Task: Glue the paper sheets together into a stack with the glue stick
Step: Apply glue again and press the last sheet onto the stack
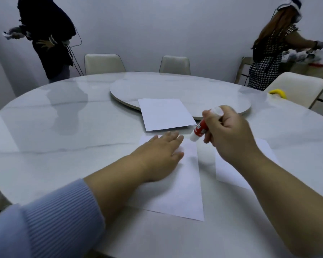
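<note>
Paper nearest us, the near sheet [183, 192], lies pinned under our left hand [159, 155], fingers flat, likely so it won't slide under the glue. Just beyond, our right hand [229, 131] wraps the glue stick [199, 130], tip angled down over the sheet's far corner; a second sheet [231, 172] waits beside, and a third sheet [165, 114] farther off leans on the turntable [175, 86].

A dining room used as a recording space: a large round marble-look counter [45, 127] carries a raised turntable [175, 90] at its centre, with pale upholstered chairs [103, 63] ranged along its far edge against bare white walls. Two standing people [50, 34] behind wear cabled gear, one beside a sideboard [306, 68] beyond the counter's far right edge.
</note>
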Demonstrator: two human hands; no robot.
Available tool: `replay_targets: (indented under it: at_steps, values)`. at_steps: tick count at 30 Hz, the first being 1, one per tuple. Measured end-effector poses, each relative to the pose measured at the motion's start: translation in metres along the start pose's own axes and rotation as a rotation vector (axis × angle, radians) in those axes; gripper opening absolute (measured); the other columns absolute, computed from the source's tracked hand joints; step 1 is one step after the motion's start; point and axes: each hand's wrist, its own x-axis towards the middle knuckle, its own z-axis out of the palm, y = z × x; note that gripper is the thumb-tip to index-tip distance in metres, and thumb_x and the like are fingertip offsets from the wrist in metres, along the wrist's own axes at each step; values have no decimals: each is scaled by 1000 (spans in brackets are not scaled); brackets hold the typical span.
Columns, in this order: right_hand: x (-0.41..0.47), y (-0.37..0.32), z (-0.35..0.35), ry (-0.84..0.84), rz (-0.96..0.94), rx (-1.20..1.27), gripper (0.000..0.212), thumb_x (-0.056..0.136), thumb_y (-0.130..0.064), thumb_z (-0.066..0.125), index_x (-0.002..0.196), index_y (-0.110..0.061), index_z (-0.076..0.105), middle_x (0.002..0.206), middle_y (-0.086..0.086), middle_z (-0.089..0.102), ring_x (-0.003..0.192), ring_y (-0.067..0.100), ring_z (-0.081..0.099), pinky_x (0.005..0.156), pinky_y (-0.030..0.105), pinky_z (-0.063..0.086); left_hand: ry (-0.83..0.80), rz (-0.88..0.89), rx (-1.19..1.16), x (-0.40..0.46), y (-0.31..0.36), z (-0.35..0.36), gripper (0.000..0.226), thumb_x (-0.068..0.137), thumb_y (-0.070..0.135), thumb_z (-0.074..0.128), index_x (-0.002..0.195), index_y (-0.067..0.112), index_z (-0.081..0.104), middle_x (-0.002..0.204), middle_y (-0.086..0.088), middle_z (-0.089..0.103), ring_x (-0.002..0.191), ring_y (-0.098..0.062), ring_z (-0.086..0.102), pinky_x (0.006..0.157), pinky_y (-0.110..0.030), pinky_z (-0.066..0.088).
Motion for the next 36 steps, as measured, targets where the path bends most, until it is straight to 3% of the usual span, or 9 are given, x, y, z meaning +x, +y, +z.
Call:
replay_targets:
  at_steps: [7, 10, 16, 22, 26, 28, 31, 33, 36]
  values:
    - [11, 28, 18, -149, 23, -150, 23, 95, -30, 46, 95, -9, 54, 86, 8, 70, 63, 12, 60, 53, 15, 41, -94, -8, 70, 8, -3, 11, 53, 100, 32, 17, 151, 26, 4, 160, 9, -4, 146, -8, -5, 118, -31, -3]
    - [8, 26, 14, -178, 0, -194, 24, 95, -32, 47, 92, -10, 55, 75, -1, 67, 55, 3, 57, 48, 8, 37, -91, -5, 67, 10, -3, 10, 53, 100, 33, 17, 151, 27, 3, 160, 10, -4, 146, -7, -5, 119, -31, -3]
    - [-32, 2, -6, -220, -69, -259, 31, 92, -37, 48, 79, -10, 54, 56, -3, 58, 52, 4, 52, 49, 13, 37, -108, -11, 76, 11, -3, 10, 54, 100, 34, 17, 151, 27, 2, 160, 10, -5, 146, -7, -5, 119, -31, -3]
    - [-95, -24, -24, -305, -202, -254, 33, 87, -52, 40, 76, -25, 57, 77, -11, 67, 69, 5, 61, 55, 12, 41, -130, -21, 87, 11, 0, 8, 53, 100, 34, 17, 151, 26, 3, 160, 10, -5, 146, -7, -5, 119, -31, -3]
    - [-104, -27, -26, -326, -167, -150, 35, 83, -54, 44, 74, -22, 57, 63, -15, 66, 55, 4, 59, 49, 9, 39, -161, -25, 107, 13, 0, 4, 54, 100, 34, 17, 151, 26, 0, 160, 10, -7, 146, -8, -7, 118, -33, -3]
    - [-98, -29, -26, -256, -81, 93, 30, 84, -43, 53, 74, -16, 59, 54, -6, 65, 42, 7, 50, 45, 13, 38, -190, -33, 120, 12, 2, 2, 54, 101, 34, 17, 151, 27, -1, 160, 10, -8, 146, -9, -8, 118, -36, -3]
    - [-78, -30, -46, 77, 55, 455, 30, 91, -30, 51, 67, -19, 66, 50, 3, 63, 35, 10, 45, 37, 14, 35, -333, 26, 184, 6, 0, -18, 53, 101, 29, 25, 149, 38, 3, 159, 11, -12, 146, -15, -14, 117, -44, -5]
    - [-66, -28, -64, 197, 66, 561, 33, 94, -34, 46, 69, -24, 65, 58, 4, 64, 35, 7, 46, 35, 11, 33, -444, 100, 106, -6, -7, -39, 60, 97, 19, 41, 143, 51, 20, 157, 22, -7, 144, -5, -12, 116, -36, 1]
    - [-55, -26, -74, 209, 65, 495, 26, 92, -41, 47, 76, -27, 62, 63, 2, 64, 38, 5, 49, 36, 9, 34, -203, 58, -121, -22, -6, -45, 52, 94, 25, 51, 139, 46, 36, 154, 25, 19, 141, 1, 17, 106, -18, 16]
